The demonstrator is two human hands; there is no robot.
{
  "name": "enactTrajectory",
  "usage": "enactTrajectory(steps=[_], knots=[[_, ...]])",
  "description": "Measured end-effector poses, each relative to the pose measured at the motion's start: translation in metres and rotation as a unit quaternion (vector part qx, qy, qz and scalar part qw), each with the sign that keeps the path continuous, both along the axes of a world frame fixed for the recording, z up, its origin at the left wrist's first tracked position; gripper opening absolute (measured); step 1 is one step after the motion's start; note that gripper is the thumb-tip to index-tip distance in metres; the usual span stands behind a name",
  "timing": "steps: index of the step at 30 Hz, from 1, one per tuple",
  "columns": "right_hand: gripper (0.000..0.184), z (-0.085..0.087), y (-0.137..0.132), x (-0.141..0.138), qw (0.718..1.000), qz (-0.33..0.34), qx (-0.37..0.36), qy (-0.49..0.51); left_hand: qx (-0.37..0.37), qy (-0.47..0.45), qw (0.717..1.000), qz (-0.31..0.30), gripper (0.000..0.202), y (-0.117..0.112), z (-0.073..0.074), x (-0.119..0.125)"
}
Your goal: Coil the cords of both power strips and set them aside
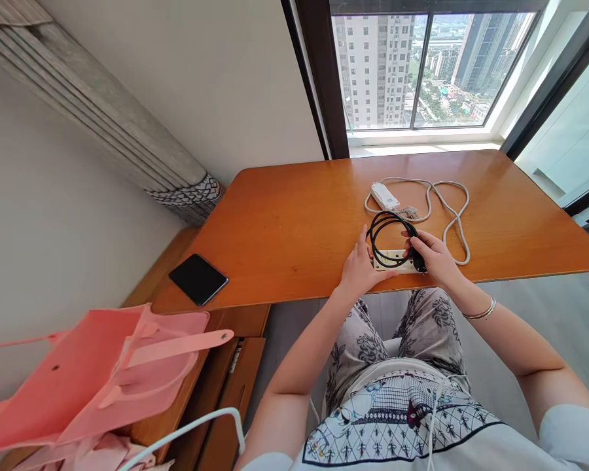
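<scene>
A coiled black cable (379,222) is held up over the desk near its front edge. My right hand (434,256) is closed on the right side of the coil, beside a black plug-like end (419,263). At the coil's left side my left hand (362,268) has its thumb and fingers spread, with fingertips against or close to the loops. Below the coil lies a white power strip (383,263), partly covered by the cable and my hands. My left thumb lies along its front edge. Behind them rests a white block (385,196) with a white cord (455,212) looping right.
The wooden desk (275,229) stands below a window (436,72). A black phone or tablet (198,279) lies at its left end. A pink bag (93,373) sits lower left, near a pale curved bar (191,425). A tied curtain (127,131) hangs left.
</scene>
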State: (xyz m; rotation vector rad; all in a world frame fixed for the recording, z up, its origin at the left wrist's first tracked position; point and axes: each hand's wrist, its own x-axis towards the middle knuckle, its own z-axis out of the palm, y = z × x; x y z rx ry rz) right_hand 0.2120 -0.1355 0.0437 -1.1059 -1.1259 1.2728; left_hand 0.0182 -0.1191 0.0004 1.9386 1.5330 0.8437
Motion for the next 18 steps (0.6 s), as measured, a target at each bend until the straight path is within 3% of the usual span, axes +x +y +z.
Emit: enactTrajectory(steps=[6, 8, 10, 13, 15, 18], knots=[[0.045, -0.016, -0.026, 0.005, 0.999, -0.022, -0.030, 0.011, 0.016, 0.056, 0.996, 0.061, 0.133, -0.030, -0.001, 0.018], [0.048, -0.024, -0.035, 0.008, 0.998, -0.040, -0.046, 0.026, -0.014, 0.050, 0.998, 0.024, 0.136, -0.039, 0.005, 0.016], [0.052, -0.032, -0.043, 0.010, 0.995, -0.061, -0.065, 0.044, -0.058, 0.005, 0.997, -0.053, 0.142, -0.044, 0.011, 0.008], [0.051, -0.040, -0.052, 0.013, 0.991, -0.092, -0.069, 0.061, -0.142, -0.103, 0.973, -0.153, 0.141, -0.041, 0.015, -0.007], [0.052, -0.044, -0.056, 0.014, 0.990, -0.110, -0.060, 0.065, -0.180, -0.154, 0.957, -0.166, 0.129, -0.034, 0.014, -0.012], [0.059, -0.049, -0.061, 0.013, 0.988, -0.128, -0.057, 0.062, -0.185, -0.157, 0.958, -0.152, 0.106, -0.023, 0.012, -0.009]])
